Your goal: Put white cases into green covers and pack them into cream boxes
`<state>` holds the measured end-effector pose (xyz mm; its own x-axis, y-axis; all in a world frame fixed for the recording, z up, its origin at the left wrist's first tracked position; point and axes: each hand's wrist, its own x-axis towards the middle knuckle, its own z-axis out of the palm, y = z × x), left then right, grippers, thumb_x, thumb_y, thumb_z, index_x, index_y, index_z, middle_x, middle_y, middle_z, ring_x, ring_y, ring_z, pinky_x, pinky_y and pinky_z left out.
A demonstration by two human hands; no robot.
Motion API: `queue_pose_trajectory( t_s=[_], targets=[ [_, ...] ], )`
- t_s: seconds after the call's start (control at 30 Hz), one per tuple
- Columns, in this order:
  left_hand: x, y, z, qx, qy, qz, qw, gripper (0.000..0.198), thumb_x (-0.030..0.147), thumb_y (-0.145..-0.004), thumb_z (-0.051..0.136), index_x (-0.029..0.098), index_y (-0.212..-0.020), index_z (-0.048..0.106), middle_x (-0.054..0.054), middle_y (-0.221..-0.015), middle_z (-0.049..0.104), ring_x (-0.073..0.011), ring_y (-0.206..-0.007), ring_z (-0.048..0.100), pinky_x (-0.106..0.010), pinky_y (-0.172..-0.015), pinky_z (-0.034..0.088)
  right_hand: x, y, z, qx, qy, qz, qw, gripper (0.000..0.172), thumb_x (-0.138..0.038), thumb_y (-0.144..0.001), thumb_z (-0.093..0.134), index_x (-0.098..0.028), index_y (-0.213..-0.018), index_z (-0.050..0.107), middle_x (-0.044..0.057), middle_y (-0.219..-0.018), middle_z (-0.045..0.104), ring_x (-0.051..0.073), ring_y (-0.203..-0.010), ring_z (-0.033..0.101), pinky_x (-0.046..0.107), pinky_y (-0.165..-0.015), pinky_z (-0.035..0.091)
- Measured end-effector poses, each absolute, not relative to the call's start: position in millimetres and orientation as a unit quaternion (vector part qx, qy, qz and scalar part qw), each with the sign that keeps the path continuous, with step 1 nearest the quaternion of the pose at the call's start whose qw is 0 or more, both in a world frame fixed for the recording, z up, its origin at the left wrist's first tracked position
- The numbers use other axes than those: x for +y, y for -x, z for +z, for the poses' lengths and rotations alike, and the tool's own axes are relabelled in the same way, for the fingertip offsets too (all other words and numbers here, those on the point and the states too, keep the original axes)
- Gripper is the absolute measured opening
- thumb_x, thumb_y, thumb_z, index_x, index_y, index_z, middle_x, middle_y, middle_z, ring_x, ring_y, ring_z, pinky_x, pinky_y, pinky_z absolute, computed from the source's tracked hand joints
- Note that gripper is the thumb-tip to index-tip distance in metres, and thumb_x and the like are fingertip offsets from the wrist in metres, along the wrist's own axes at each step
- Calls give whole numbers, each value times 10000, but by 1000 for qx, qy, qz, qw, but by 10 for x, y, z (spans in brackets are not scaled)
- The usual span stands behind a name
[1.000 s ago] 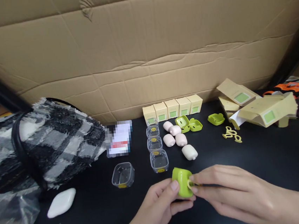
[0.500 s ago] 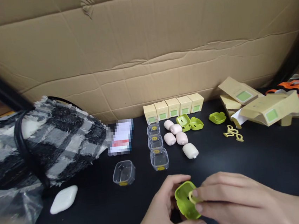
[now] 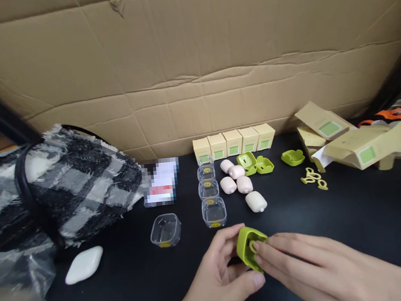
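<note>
My left hand (image 3: 220, 278) grips a lime-green plastic shell (image 3: 243, 246), fingers behind it and thumb along its lower edge. The hollow side of the shell faces right, tilted toward my right hand (image 3: 310, 263). Fingertips of that hand pinch a pale yellow ring-shaped piece (image 3: 252, 246) inside the hollow; its far end is hidden. Similar yellow ring pieces (image 3: 311, 176) lie in a loose group at right. Beyond my hands, a cream rounded block (image 3: 256, 202) and several pale pink ones (image 3: 244, 184) rest beside more green shells (image 3: 265, 164).
Clear plastic cups (image 3: 214, 213) stand in a column, with another clear cup (image 3: 166, 230) to their left. Small cartons (image 3: 233, 142) line the cardboard wall (image 3: 190, 42). Opened cartons (image 3: 349, 148) pile up at right. A checked bag (image 3: 94, 189) and a white rounded object (image 3: 84, 265) occupy the left.
The green shell has turned in my left hand, from its hollow facing up toward me to its hollow facing right. My right fingers have stayed at the yellow ring piece inside it.
</note>
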<state>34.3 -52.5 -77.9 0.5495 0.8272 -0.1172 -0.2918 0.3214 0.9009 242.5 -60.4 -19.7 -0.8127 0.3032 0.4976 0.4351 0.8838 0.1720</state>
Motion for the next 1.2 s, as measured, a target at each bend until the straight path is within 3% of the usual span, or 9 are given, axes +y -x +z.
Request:
queue_pose_trajectory(
  t_s=[0.13, 0.4, 0.57, 0.8, 1.03, 1.2],
  targets=[
    [-550, -341, -682, 307, -420, 356, 776, 495, 161, -739, 771, 269, -1179, 573, -47, -1174, 691, -180, -1016, 668, -328, -927, 485, -622, -2392, -303, -935, 216, -157, 235, 575, -65, -992, 166, -127, -962, 738, 37, -982, 756, 165, -852, 687, 243, -852, 539],
    [-526, -333, -657, 306, -450, 339, 768, 418, 195, -773, 740, 255, -1164, 605, -50, -1158, 703, -202, -1115, 621, -355, -954, 467, -654, -2388, -242, -929, 211, -161, 258, 588, -15, -973, 172, -129, -898, 744, 48, -961, 765, 162, -860, 699, 233, -842, 546],
    [-545, -327, -629, 319, -446, 352, 758, 417, 161, -743, 763, 264, -1129, 643, -45, -1139, 701, -198, -1121, 609, -324, -918, 487, -646, -2414, -197, -936, 205, -155, 242, 540, -36, -979, 195, -121, -974, 729, 43, -1006, 760, 163, -895, 708, 223, -830, 561],
    [-536, -307, -550, 327, -405, 334, 786, 285, 294, -792, 731, 263, -1073, 694, -44, -1116, 724, -202, -1094, 634, -318, -906, 500, -626, -2477, -150, -946, 194, -113, 235, 425, -90, -984, 282, -103, -1040, 703, 56, -1046, 749, 171, -941, 701, 214, -896, 536],
    [-485, -349, -518, 351, -369, 320, 799, 260, 270, -684, 825, 199, -922, 747, -21, -766, 762, -99, -688, 666, -196, -683, 489, -664, -2442, -418, -912, 194, -15, 361, 457, -184, -1019, 230, -102, -1066, 678, 84, -1068, 736, 167, -1021, 676, 213, -977, 480],
    [-488, -354, -418, 324, -363, 317, 814, 239, 349, -743, 765, 165, -894, 784, -68, -795, 768, -182, -801, 691, -280, -801, 494, -643, -2461, -430, -915, 175, -22, 363, 461, -179, -1006, 228, -86, -1083, 673, 111, -1108, 720, 188, -1087, 647, 236, -1001, 469]
  ],
)
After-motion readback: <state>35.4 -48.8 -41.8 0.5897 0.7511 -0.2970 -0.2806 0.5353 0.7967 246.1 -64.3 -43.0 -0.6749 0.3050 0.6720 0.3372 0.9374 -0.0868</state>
